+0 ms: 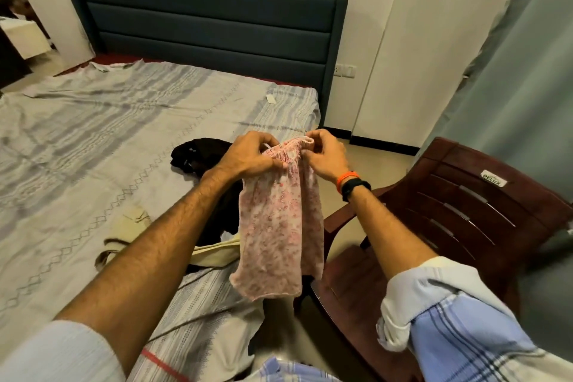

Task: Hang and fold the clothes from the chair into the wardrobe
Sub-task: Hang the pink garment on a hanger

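Both hands held a small pink floral-print cotton garment (279, 220) up by its gathered waistband, above the bed's near edge.

From the left, the wide bed with a grey-and-white striped sheet (93, 139) filled the nine o'clock side, its dark blue padded headboard (210, 28) at twelve o'clock. On the sheet lay a crumpled black garment (198, 155) and, nearer, a cream-coloured cloth (130, 226), both partly hidden behind the left forearm and the hanging pink fabric. The left hand (248, 155) had its fingers curled round the waistband's left end; the right hand (325, 152), wearing an orange band and a black wrist strap (353, 184), pinched the right end. At four o'clock stood a dark red-brown plastic slatted chair (459, 214), its seat showing no clothes, and a grey-green curtain (527, 71) hung at two o'clock.
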`<state>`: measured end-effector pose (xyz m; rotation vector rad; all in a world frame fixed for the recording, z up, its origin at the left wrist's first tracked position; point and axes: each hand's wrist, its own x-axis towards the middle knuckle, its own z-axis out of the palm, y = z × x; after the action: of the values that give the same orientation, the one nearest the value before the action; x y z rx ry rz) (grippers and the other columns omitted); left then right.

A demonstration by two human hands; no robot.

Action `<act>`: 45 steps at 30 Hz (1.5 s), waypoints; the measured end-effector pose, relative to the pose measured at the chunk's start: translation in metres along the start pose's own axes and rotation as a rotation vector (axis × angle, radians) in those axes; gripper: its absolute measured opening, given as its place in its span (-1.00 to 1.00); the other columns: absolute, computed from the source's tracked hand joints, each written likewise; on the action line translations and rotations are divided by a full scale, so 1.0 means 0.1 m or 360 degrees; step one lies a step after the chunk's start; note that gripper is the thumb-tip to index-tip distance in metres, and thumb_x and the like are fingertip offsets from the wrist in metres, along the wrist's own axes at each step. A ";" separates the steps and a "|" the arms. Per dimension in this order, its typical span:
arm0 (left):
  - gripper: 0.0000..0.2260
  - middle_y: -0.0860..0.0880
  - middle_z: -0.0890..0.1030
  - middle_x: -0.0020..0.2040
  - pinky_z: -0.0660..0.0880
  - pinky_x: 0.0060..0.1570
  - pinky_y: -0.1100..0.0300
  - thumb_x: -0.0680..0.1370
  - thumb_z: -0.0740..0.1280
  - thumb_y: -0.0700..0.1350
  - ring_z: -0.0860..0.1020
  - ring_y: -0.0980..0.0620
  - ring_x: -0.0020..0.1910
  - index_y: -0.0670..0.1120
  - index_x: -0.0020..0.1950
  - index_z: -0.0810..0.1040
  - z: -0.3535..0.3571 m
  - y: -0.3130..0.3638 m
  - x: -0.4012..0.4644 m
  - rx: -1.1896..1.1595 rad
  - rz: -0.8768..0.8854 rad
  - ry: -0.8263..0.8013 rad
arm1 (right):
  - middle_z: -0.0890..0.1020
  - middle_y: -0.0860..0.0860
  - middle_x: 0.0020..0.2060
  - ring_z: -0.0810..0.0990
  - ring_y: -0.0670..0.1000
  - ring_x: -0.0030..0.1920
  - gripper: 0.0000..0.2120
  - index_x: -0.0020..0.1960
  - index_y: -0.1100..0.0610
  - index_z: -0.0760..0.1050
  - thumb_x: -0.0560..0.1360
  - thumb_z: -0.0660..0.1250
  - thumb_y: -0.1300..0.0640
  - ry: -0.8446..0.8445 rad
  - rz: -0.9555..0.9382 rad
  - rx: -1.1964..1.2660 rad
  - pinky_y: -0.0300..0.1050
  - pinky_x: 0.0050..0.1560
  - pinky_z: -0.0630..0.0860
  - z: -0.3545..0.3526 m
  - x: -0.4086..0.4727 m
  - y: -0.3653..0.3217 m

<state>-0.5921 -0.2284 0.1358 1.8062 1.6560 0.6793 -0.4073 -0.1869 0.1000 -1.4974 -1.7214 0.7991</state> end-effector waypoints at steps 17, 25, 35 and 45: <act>-0.39 -0.01 0.62 0.22 0.65 -0.10 -0.07 0.34 0.57 -0.09 0.68 -0.06 0.04 -0.07 0.38 0.52 0.09 -0.25 -0.35 -0.0812 -0.0136 -0.0314 | 0.60 0.33 0.15 0.63 0.26 0.05 -0.65 0.26 0.38 0.51 0.52 0.33 0.23 -0.0470 0.0792 0.1509 0.12 0.04 0.63 0.50 -0.29 0.07; -0.76 -0.03 0.70 0.00 0.58 -0.27 0.19 0.49 0.48 -0.19 0.67 0.03 -0.14 -0.13 0.14 0.62 0.16 -0.86 -0.69 -0.0995 -0.0668 0.0479 | 0.67 0.22 -0.12 0.66 0.14 -0.12 -0.71 0.13 0.41 0.57 0.47 0.43 0.27 -0.0535 0.0863 0.1406 0.06 0.06 0.60 0.88 -0.48 -0.07; -0.91 -0.07 0.66 -0.17 0.50 -0.44 0.27 0.50 0.45 -0.23 0.59 0.07 -0.30 -0.06 -0.10 0.61 0.35 -2.08 -1.92 -0.1137 -0.1398 0.0922 | 0.67 0.16 -0.12 0.64 0.07 -0.18 -0.84 0.07 0.31 0.59 0.52 0.39 0.26 -0.0982 0.0853 0.0999 -0.07 -0.10 0.58 2.25 -1.18 -0.13; -0.83 -0.08 0.57 -0.28 0.48 -0.48 0.31 0.51 0.40 -0.31 0.55 0.17 -0.47 -0.07 -0.19 0.53 0.92 -3.36 -3.25 -0.1274 -0.2029 0.1043 | 0.68 0.13 -0.10 0.63 0.05 -0.15 -0.79 0.11 0.31 0.60 0.52 0.40 0.23 -0.1187 0.0956 0.0528 -0.08 -0.07 0.54 3.58 -2.13 0.44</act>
<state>-0.7904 -0.5418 -0.1629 -0.1783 2.0298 1.0761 -0.6634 -0.3926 -0.1606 -1.5942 -1.4793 2.0544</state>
